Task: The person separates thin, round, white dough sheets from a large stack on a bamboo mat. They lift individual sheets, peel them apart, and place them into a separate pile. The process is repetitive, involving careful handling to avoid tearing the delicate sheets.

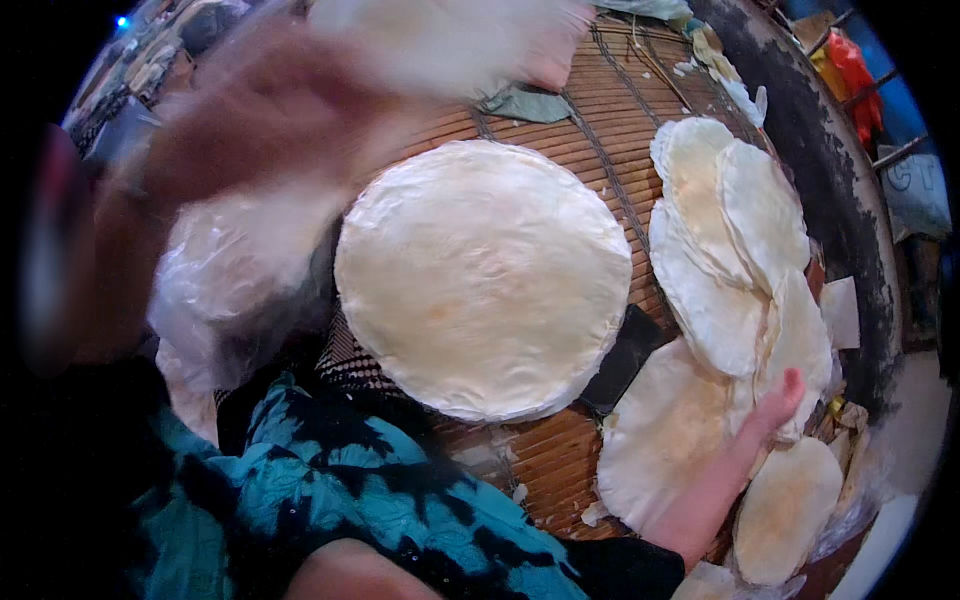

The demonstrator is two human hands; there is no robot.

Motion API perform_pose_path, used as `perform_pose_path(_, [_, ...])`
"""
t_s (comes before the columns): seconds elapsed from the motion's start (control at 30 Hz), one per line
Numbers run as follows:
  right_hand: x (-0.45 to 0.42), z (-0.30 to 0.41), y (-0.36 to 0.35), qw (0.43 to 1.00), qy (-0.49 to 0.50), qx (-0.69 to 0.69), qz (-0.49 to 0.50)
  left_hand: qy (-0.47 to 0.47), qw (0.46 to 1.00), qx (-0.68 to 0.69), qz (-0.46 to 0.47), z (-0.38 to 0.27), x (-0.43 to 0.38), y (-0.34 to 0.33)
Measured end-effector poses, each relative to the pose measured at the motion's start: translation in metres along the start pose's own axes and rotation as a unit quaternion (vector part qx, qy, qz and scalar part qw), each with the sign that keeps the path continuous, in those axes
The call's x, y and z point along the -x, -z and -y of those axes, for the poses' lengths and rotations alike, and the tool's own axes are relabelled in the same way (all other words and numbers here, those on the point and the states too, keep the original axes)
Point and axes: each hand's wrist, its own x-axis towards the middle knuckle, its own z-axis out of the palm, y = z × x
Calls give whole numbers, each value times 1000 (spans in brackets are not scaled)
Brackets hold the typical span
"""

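Observation:
A thick stack of large, thin, pale dough-like rounds (480,277) lies before me. My left hand (360,82), strongly blurred, is beyond its upper left edge. A blurred pale flat sheet (442,37) moves with that hand and appears gripped by it. At the lower right, my right hand (782,397) rests over overlapping pale rounds (705,300), its fingers looking curled; whether it pinches an edge cannot be told. A smaller oval-looking round (787,510) lies just below this hand.
Beneath everything is a slatted mat (615,75) with crumbs. A dark flat object (622,360) touches the stack's lower right. Clear plastic with pale contents (232,262) is at left. A pink cloth (559,52) and grey-green scrap (529,105) lie beyond; a worn dark rim (847,187) curves at right.

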Motion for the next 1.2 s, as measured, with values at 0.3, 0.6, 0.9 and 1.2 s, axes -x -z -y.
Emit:
perform_pose_path(0.3, [189, 192, -133, 926, 226, 9, 301, -69, 944, -306, 106, 55, 93, -145])
perform_pose_path(0.6, [194, 216, -204, 892, 337, 65, 295, 90, 958, -260, -79, 65, 140, -135])
perform_pose_path(0.9, [205, 169, -232, 896, 344, 111, 257, 215, 909, 104, -343, 128, 167, -118])
perform_pose_path(1.2, [207, 166, -236, 906, 348, 85, 227, 361, 807, 330, -331, 167, 99, -98])
